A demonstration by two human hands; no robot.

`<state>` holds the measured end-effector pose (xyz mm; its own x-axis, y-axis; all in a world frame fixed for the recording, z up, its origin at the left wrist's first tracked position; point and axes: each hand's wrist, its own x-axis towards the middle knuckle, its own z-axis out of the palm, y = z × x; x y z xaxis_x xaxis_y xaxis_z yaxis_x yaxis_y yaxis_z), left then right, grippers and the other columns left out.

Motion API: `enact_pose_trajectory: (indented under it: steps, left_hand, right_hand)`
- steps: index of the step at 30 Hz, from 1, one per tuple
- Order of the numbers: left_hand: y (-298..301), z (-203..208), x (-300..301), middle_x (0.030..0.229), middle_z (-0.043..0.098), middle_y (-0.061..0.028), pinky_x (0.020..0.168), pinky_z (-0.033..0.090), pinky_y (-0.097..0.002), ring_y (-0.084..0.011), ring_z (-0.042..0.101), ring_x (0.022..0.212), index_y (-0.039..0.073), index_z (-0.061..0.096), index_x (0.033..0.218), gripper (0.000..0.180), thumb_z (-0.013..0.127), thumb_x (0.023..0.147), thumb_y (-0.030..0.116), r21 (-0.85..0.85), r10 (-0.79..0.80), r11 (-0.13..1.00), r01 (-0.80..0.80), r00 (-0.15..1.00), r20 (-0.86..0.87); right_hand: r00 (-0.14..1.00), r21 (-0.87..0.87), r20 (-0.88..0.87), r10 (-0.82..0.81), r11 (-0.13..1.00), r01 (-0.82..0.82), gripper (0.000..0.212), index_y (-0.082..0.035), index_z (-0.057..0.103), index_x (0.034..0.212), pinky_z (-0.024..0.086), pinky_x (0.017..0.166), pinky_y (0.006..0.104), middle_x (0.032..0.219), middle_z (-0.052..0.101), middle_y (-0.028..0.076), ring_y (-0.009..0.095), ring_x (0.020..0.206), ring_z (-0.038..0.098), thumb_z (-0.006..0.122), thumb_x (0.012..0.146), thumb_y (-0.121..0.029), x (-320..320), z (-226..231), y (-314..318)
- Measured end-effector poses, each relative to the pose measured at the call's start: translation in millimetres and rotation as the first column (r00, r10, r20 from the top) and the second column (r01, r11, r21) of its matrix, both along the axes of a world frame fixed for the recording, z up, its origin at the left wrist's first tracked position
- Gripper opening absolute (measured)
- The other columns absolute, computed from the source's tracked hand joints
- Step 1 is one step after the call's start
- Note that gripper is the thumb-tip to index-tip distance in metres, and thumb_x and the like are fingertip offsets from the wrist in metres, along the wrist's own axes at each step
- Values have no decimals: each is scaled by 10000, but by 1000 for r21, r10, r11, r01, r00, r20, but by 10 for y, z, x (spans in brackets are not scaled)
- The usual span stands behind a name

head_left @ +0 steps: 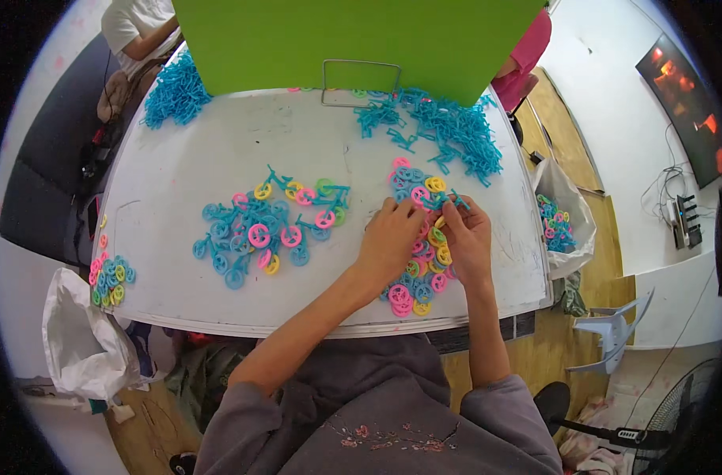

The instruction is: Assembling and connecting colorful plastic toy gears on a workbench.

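Both of my hands meet over a pile of small plastic wheels (400,297) in blue, pink and yellow at the right of the white table. A teal plastic frame piece (456,198) is pinched between the thumb and fingers of my right hand (470,237). My left hand (391,244) is closed beside it, fingertips curled close to the same piece and a pink wheel; what they grip is hidden. Left of my hands lies a spread heap of teal frames with wheels on them (258,235).
Loose teal frames (456,131) lie in a heap at the back right, more frames (176,91) at the back left. A green board (361,43) stands across the far edge. White sacks (84,340) hang at both sides. Two other people sit beyond the board.
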<state>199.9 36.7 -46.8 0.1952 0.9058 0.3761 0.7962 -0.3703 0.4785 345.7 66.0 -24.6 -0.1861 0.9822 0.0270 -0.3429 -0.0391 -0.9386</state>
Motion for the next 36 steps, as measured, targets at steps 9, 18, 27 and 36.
enact_pose_trajectory:
  steps: [9, 18, 27, 36]
  left_hand:
    - [-90, 30, -90, 1025, 512, -146, 773, 478, -414, -326, 494, 970, 12, 591, 998, 298, 667, 710, 20, 35, 77, 996, -79, 995, 67]
    - [31, 16, -51, 887, 569, -107, 740, 474, -394, -281, 540, 887, 29, 602, 965, 243, 691, 744, 72, -46, 85, 996, -78, 985, 153]
    - [-311, 286, -425, 893, 634, -41, 664, 497, -270, -113, 601, 829, 5, 579, 1030, 134, 567, 919, 80, -355, 274, 930, 96, 461, 844]
    - [-300, 287, -454, 975, 607, -134, 725, 594, -328, -188, 628, 874, -35, 482, 1046, 109, 469, 942, -7, -393, 315, 897, 202, 332, 889]
  right_hand:
    - [998, 25, 66, -2, 1000, 0, 115, -7, 597, 1023, 497, 652, 231, 831, 652, 60, 102, 738, 615, 573, 934, -77, 50, 5, 16]
    - [977, 120, 202, -70, 992, 47, 135, 14, 597, 1007, 498, 685, 215, 849, 661, 67, 90, 753, 621, 615, 873, 10, 13, 113, -82]
    - [788, 356, 612, -67, 913, -199, 136, 23, 633, 896, 511, 729, 252, 865, 653, 61, 118, 832, 613, 621, 784, 99, -109, 118, -169]
    - [775, 240, 632, 0, 951, -196, 140, 6, 646, 886, 492, 706, 251, 848, 643, 52, 113, 818, 594, 645, 764, 74, -230, 199, -240]
